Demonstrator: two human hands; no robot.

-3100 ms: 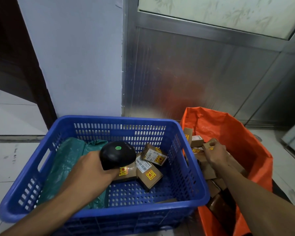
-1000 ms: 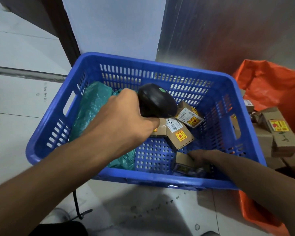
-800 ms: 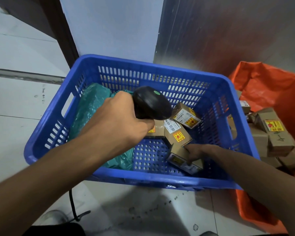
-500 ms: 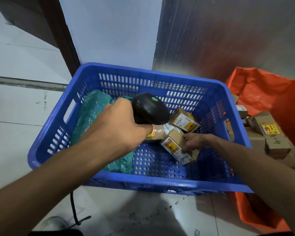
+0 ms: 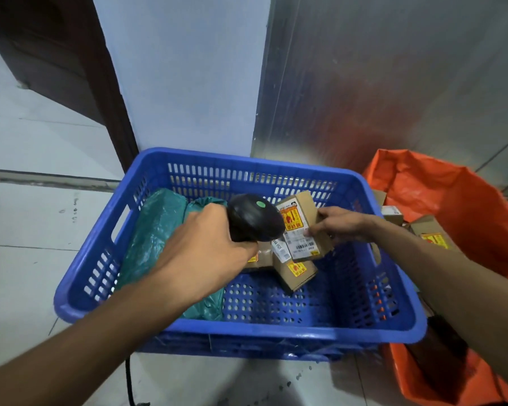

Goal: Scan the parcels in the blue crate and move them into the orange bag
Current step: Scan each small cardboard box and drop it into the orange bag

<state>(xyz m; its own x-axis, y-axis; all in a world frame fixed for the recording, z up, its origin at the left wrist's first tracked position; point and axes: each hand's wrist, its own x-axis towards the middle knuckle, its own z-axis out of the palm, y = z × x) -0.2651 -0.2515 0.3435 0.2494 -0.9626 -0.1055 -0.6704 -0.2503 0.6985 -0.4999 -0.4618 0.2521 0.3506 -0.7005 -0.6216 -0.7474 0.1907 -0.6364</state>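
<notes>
Blue perforated plastic forms the crate (image 5: 364,326), which stands on a pale tiled floor (image 5: 27,259) against a light wall (image 5: 182,83) and a metal panel (image 5: 393,83). From my remote station I read the following.

1. Left hand (image 5: 200,253): fingers wrapped round the grip of a black handheld scanner (image 5: 254,216). The scanner head carries a green dot on top and faces the right side of the crate. A dark cable (image 5: 128,379) runs along the floor at the crate's near edge.

2. Right hand (image 5: 342,222): fingers and thumb clamped on a small cardboard parcel (image 5: 302,227), held above the crate interior, just beside the scanner head. The parcel's labelled face, with a yellow-and-red sticker and a white barcode label, is tilted toward the scanner.

3. Crate contents: a green plastic mailer (image 5: 156,235) lies along the left wall. Two further cardboard boxes lie near the crate's centre, one (image 5: 296,273) with a yellow sticker below the held parcel, the other (image 5: 260,257) partly hidden under the left hand and scanner. The near right part of the crate floor is bare.

4. Orange bag (image 5: 452,200): open, standing at the right wall of the crate. Several cardboard boxes (image 5: 431,232) are visible inside it, near its left rim.
</notes>
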